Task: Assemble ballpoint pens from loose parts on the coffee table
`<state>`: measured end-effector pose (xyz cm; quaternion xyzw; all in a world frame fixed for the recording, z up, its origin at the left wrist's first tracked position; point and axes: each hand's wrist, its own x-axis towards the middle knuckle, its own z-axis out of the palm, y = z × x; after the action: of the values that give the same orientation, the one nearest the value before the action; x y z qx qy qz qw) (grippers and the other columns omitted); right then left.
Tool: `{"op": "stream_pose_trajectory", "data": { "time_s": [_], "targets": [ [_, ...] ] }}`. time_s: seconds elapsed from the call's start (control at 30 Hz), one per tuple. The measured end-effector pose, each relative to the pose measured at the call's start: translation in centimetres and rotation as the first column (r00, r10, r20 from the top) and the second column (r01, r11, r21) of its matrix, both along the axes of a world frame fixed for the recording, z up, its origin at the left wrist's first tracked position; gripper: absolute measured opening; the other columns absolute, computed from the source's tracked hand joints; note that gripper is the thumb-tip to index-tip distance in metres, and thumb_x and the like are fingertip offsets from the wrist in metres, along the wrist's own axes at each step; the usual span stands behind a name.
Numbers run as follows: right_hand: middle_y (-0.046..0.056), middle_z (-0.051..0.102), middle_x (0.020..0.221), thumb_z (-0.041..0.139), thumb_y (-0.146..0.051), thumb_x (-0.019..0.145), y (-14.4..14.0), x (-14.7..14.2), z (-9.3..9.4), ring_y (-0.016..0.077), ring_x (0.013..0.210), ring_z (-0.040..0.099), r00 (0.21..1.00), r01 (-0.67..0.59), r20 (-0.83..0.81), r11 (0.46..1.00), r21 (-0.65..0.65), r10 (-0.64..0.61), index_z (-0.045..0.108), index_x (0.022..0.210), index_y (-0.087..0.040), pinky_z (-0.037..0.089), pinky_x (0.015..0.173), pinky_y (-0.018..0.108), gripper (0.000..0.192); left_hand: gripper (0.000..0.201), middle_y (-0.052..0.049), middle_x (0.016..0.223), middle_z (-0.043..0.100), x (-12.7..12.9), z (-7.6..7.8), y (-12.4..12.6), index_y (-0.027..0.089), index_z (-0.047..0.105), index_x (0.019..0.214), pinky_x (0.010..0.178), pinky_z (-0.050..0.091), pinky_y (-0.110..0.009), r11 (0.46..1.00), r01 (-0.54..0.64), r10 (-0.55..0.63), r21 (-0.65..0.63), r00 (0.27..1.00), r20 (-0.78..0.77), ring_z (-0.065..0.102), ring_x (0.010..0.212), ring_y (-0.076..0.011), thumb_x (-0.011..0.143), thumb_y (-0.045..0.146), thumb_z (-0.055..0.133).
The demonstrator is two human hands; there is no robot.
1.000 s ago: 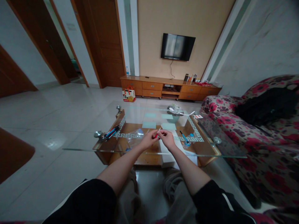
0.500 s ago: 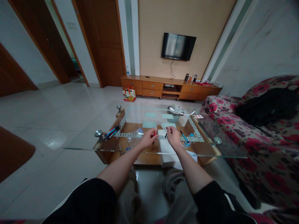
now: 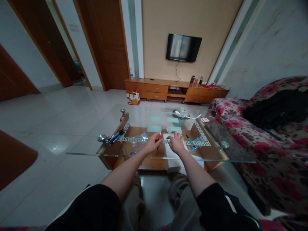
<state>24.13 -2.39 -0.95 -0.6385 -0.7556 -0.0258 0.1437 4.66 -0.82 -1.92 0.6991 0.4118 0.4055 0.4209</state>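
Observation:
My left hand (image 3: 152, 143) holds a thin red pen (image 3: 159, 136) upright over the glass coffee table (image 3: 96, 148). My right hand (image 3: 176, 142) rests knuckles-up on the glass just right of it, fingers curled; whether the small dark pen cap is in it I cannot tell. A white block (image 3: 172, 160) shows through the glass below both hands. A blue pen (image 3: 190, 141) lies on the glass right of my right hand.
A bundle of pens (image 3: 115, 136) lies at the table's left end. A small basket with white items (image 3: 181, 114) stands at the far side. A flowered sofa (image 3: 252, 138) with a dark garment runs along the right. A TV cabinet (image 3: 173, 90) stands at the wall.
The hands, together on the pen a second ago, came apart; the right pulled off a small dark cap and has now lowered onto the glass. The left keeps the pen upright.

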Motion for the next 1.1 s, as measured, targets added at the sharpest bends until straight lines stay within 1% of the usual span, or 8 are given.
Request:
{"op": "stream_pose_trajectory", "data": {
  "time_s": [0.2, 0.4, 0.5, 0.57, 0.73, 0.97, 1.1],
  "targets": [
    [0.011, 0.038, 0.145, 0.069, -0.029, 0.086, 0.41, 0.10, -0.66, 0.0356, 0.126, 0.032, 1.000, 0.007, 0.015, 1.000, -0.008, -0.007, 0.071, 0.115, -0.034, 0.029, 0.098, 0.051, 0.030, 0.036, 0.000, 0.074, 0.067, 0.00, 0.16, -0.12, 0.018, 0.054, 0.119, 0.057, 0.049, -0.026, 1.000, 0.007, -0.007, -0.008, 1.000, 0.001, 0.063, 0.059, -0.0160, 0.088, 0.037, 0.059],
    [0.009, 0.040, 0.144, 0.069, -0.030, 0.086, 0.60, 0.20, -1.02, 0.0349, 0.126, 0.032, 1.000, -0.006, 0.022, 1.000, -0.002, 0.006, 0.075, 0.106, -0.034, 0.028, 0.098, 0.050, 0.021, 0.037, 0.000, 0.074, 0.067, 0.16, 0.32, -0.22, 0.018, 0.054, 0.118, 0.057, 0.049, -0.026, 1.000, -0.005, 0.005, -0.021, 1.000, 0.003, 0.062, 0.059, -0.0153, 0.088, 0.037, 0.059],
    [0.010, 0.041, 0.144, 0.069, -0.030, 0.086, 0.66, 0.19, -1.11, 0.0351, 0.126, 0.032, 1.000, 0.000, 0.020, 1.000, 0.004, 0.000, 0.075, 0.107, -0.033, 0.029, 0.097, 0.050, 0.022, 0.037, -0.001, 0.074, 0.067, 0.13, 0.34, -0.23, 0.018, 0.055, 0.118, 0.057, 0.049, -0.026, 1.000, -0.002, 0.002, -0.023, 1.000, 0.009, 0.062, 0.058, -0.0158, 0.087, 0.038, 0.060],
    [0.010, 0.040, 0.144, 0.069, -0.030, 0.086, 0.67, 0.16, -1.11, 0.0354, 0.126, 0.032, 1.000, 0.001, 0.018, 1.000, 0.003, -0.001, 0.075, 0.107, -0.033, 0.028, 0.098, 0.051, 0.022, 0.037, -0.001, 0.075, 0.067, 0.10, 0.37, -0.24, 0.018, 0.055, 0.118, 0.057, 0.050, -0.027, 1.000, -0.001, 0.002, -0.025, 1.000, 0.008, 0.062, 0.059, -0.0161, 0.087, 0.038, 0.060],
    [0.010, 0.041, 0.143, 0.070, -0.029, 0.085, 0.60, 0.09, -0.92, 0.0346, 0.126, 0.032, 1.000, -0.007, 0.002, 1.000, 0.000, 0.007, 0.076, 0.098, -0.031, 0.028, 0.098, 0.051, 0.014, 0.038, -0.002, 0.077, 0.068, 0.02, 0.33, -0.17, 0.018, 0.054, 0.119, 0.058, 0.050, -0.027, 1.000, 0.008, -0.008, -0.029, 1.000, 0.016, 0.063, 0.060, -0.0162, 0.087, 0.038, 0.060],
    [0.009, 0.041, 0.142, 0.070, -0.027, 0.085, 0.50, -0.02, -0.53, 0.0327, 0.126, 0.032, 1.000, -0.004, 0.000, 1.000, -0.015, 0.004, 0.072, 0.099, -0.028, 0.028, 0.100, 0.050, 0.015, 0.035, 0.000, 0.075, 0.067, -0.04, 0.08, -0.05, 0.019, 0.054, 0.118, 0.058, 0.050, -0.027, 1.000, 0.014, -0.014, -0.015, 1.000, 0.016, 0.063, 0.059, -0.0160, 0.088, 0.037, 0.059],
    [0.009, 0.042, 0.140, 0.072, -0.027, 0.083, 0.54, -0.12, -0.41, 0.0318, 0.125, 0.033, 1.000, -0.016, -0.006, 1.000, 0.009, 0.016, 0.072, 0.094, -0.026, 0.027, 0.101, 0.050, 0.011, 0.035, 0.000, 0.074, 0.066, 0.06, 0.14, -0.12, 0.019, 0.054, 0.117, 0.057, 0.050, -0.026, 1.000, 0.017, -0.016, -0.021, 0.999, 0.030, 0.062, 0.058, -0.0155, 0.088, 0.036, 0.059]
  ]
}}
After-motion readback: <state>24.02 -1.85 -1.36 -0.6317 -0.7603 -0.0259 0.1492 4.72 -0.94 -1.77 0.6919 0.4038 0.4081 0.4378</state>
